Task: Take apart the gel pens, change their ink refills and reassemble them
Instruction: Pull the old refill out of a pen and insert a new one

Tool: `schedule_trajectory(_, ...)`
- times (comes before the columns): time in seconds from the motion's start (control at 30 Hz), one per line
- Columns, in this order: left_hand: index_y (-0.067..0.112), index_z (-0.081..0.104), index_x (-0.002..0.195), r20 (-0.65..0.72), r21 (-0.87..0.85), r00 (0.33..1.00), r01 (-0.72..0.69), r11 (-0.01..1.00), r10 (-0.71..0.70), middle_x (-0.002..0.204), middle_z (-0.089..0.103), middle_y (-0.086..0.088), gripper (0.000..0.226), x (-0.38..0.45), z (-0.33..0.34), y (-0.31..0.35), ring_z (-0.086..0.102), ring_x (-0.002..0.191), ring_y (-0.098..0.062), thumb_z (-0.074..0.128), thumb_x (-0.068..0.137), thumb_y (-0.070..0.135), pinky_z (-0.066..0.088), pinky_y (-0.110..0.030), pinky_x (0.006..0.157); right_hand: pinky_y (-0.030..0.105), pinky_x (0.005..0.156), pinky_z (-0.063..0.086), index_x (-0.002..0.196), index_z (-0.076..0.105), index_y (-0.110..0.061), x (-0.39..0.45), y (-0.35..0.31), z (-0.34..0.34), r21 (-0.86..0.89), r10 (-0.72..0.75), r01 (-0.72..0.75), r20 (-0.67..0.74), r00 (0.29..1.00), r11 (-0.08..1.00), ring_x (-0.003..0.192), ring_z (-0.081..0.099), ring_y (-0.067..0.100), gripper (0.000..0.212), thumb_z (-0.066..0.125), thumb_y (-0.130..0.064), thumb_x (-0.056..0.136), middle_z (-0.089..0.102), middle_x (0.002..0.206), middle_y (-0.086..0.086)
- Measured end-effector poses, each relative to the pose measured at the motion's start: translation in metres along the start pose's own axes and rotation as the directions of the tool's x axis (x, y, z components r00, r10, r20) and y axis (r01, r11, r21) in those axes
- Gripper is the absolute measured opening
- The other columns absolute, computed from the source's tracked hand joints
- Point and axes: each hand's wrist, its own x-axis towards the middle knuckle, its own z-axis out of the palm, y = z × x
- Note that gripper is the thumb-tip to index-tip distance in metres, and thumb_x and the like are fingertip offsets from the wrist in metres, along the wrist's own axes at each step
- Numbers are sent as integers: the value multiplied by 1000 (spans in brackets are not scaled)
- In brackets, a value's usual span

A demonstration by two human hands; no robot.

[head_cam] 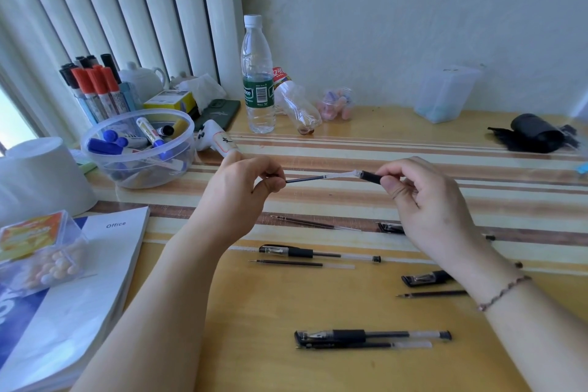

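Left hand (245,178) up over the table (254,312), finger and thumb pinched tight on the dark end of an ink refill (318,177); the refill runs level to the right from that pinch, its pale far end entering the black-gripped pen barrel (370,176); right hand (423,197) has that barrel nipped between thumb and fingertips, other fingers loosely curled; a beaded bracelet (506,291) sits on that wrist; below the two grips, on the wood, lies a capped gel pen (318,253) with a loose refill (302,263) just beside it; nearer still, under the right forearm's side, another capped pen (372,335) lies touching a spare refill (366,345); left of the left-hand pinch sits a clear bowl of markers (140,146).
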Motion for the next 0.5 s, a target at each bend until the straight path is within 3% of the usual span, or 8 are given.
schedule_trajectory(0.2,37,63,84,7,17,1000,-21,1000,21,98,55,-1,15,-2,1,1,42,85,19,65,89,24,31,2,66,30,58,41,94,66,-22,0,-1,-1,-32,-59,58,-34,998,998,68,51,9,16,52,-28,92,54,80,-20)
schedule_trajectory(0.33,38,62,83,-12,1,1000,-13,1000,13,98,58,-2,16,-1,-1,0,42,86,16,64,90,24,31,-1,64,30,60,41,94,67,-20,3,1,-4,-55,-36,32,-64,997,998,68,52,11,18,51,-27,92,53,80,-22)
schedule_trajectory(0.5,40,60,83,9,8,1000,-16,1000,16,99,59,-3,18,-1,0,0,42,89,12,63,90,24,31,-1,64,37,62,48,94,67,-18,1,-3,-2,-40,-66,64,-37,997,997,69,55,17,20,50,-28,92,57,83,-13)
